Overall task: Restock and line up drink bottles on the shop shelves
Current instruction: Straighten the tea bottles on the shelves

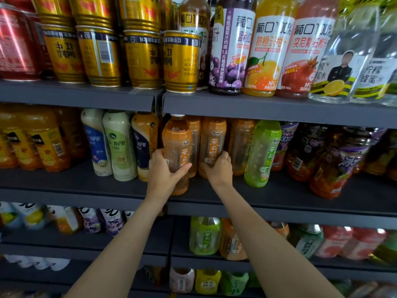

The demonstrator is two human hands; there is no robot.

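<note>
The middle shelf (279, 196) carries two orange tea bottles near its front edge, both upright, long axis vertical, caps up; the left hand (164, 172) wraps the left bottle (177, 147) low down, fingers (158, 154) curled round its far side, thumb across the label; the right hand (219, 168) grips the base of the right bottle (212, 140), fingers curled close; a green bottle (263, 153) stands just beside it.

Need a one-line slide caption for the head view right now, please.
Left hand and right hand each grip an orange-labelled plastic tea bottle on the dark grey middle shelf.
</note>
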